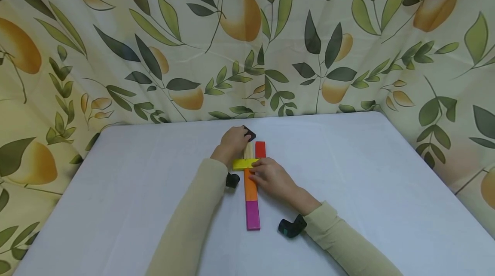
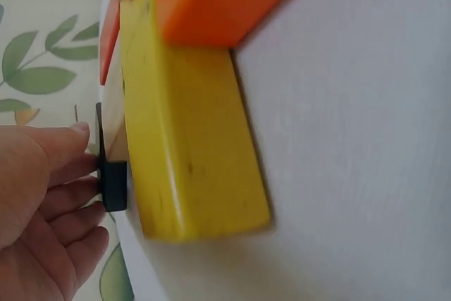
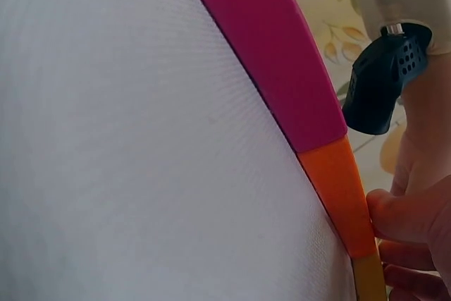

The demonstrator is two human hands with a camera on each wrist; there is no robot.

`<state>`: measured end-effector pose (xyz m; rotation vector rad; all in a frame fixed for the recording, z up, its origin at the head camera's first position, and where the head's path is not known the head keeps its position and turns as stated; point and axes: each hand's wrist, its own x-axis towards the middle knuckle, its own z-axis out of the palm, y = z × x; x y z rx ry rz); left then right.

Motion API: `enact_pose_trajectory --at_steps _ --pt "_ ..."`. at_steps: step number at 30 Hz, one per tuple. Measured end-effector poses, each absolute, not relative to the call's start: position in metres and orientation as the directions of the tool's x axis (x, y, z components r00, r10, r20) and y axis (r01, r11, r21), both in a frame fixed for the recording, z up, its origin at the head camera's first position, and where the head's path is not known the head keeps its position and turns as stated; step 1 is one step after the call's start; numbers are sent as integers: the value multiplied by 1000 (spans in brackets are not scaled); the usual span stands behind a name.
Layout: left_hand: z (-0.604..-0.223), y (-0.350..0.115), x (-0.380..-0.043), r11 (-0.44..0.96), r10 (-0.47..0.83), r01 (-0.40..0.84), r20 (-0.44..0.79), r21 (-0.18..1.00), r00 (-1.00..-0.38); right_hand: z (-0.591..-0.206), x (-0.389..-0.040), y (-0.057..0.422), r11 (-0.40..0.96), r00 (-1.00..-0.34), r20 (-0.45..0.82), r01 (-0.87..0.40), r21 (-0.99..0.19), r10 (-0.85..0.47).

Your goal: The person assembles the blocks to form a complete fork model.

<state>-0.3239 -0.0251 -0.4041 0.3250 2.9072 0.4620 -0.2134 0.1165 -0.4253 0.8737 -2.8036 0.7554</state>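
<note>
Blocks lie in a line on the white table: a magenta block (image 1: 253, 216) nearest, an orange block (image 1: 250, 190), then a yellow block (image 1: 241, 164) crosswise. Beyond the yellow one are a pale wooden block (image 1: 248, 150) and, to its right, a red block (image 1: 260, 149). My left hand (image 1: 233, 139) pinches a small black block (image 2: 115, 187), turned at an angle, at the far end. The fingers of my right hand (image 1: 274, 178) grip the yellow block's right end, with the thumb against the orange block (image 3: 345, 195). That right end is partly hidden by the fingers.
The white-covered table (image 1: 154, 181) extends around the blocks. A leaf-and-fruit patterned curtain (image 1: 216, 69) hangs behind its far edge and along both sides. Black wrist cameras (image 1: 292, 226) are worn on both wrists, close above the tabletop.
</note>
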Motion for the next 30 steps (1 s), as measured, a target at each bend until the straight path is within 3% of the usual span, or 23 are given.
enact_pose_trajectory --at_steps 17,30 --pt "-402 -42 -326 924 241 177 -154 340 -958 -425 -211 115 741 -850 216 -525 -420 -480" --pt "-405 -63 -323 902 260 214 -76 375 -963 -426 -213 115 745 -850 220 -526 -411 -479"
